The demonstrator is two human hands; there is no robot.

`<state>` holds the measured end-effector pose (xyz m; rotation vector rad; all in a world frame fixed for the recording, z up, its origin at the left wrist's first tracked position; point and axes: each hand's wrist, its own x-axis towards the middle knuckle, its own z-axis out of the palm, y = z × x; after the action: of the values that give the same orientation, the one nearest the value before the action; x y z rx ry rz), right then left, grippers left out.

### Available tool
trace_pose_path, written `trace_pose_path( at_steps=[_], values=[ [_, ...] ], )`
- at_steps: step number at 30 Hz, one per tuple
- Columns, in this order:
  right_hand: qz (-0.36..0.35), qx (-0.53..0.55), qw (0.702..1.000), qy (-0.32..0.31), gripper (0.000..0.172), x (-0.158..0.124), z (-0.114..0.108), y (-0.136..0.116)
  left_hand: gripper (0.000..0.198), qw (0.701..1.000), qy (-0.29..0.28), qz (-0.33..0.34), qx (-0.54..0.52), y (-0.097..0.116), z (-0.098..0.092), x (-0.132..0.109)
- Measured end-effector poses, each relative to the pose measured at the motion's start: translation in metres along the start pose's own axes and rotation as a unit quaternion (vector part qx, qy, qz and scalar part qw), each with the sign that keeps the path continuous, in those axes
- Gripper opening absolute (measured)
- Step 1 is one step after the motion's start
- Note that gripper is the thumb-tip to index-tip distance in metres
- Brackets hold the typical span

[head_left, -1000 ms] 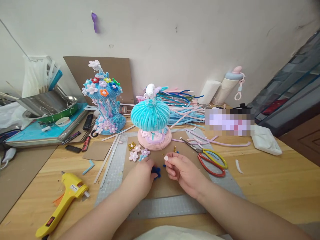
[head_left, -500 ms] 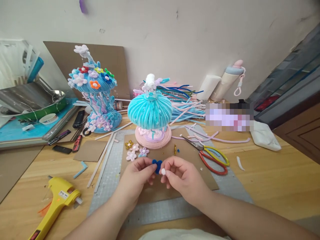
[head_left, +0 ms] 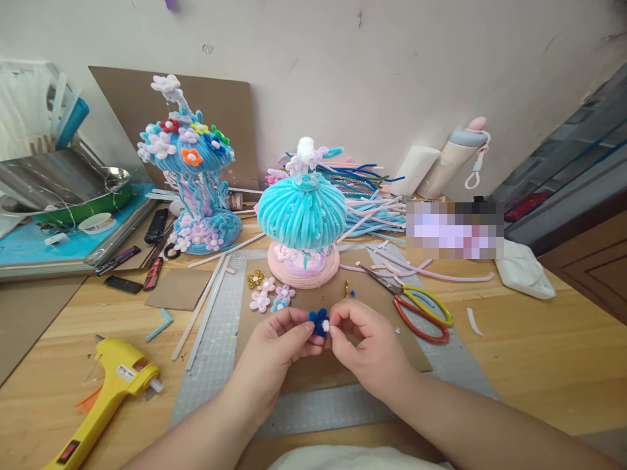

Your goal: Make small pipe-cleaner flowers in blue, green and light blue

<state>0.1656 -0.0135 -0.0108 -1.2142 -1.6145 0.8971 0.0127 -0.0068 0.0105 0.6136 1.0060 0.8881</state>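
My left hand (head_left: 280, 341) pinches a dark blue fuzzy flower (head_left: 318, 318) by its left side, above a brown cardboard sheet. Between thumb and forefinger my right hand (head_left: 368, 339) has a small white fuzzy bead-like piece (head_left: 326, 326), held at the flower's front, toward its right side. Whether the piece is stuck to the flower I cannot tell. Several finished flowers, one of them gold (head_left: 255, 279) and one lilac (head_left: 260, 301), lie just beyond my left hand. Behind both hands stands a turquoise fuzzy dome (head_left: 302, 212) on a round pink base (head_left: 294, 277).
A yellow glue gun (head_left: 115, 375) lies at the left. Scissors with red and yellow handles (head_left: 422, 320) rest right of my hands. A flower-covered blue model (head_left: 186, 143) stands at back left; loose pipe cleaners (head_left: 377, 219) lie behind the dome, near a bottle (head_left: 453, 160).
My right hand has brought the white piece onto the front of the blue flower. The flower is turned so more of its petals show. The whole view has shifted slightly.
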Motion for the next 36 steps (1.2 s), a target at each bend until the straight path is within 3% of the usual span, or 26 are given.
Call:
trace_pose_path(
  at_steps=[36],
  values=[
    [-0.01, -0.105, 0.994, -0.016, 0.011, 0.0003, 0.0002, 0.003, 0.02, 1.0, 0.01, 0.015, 0.022, -0.0045, 0.001, -0.0003]
  ],
)
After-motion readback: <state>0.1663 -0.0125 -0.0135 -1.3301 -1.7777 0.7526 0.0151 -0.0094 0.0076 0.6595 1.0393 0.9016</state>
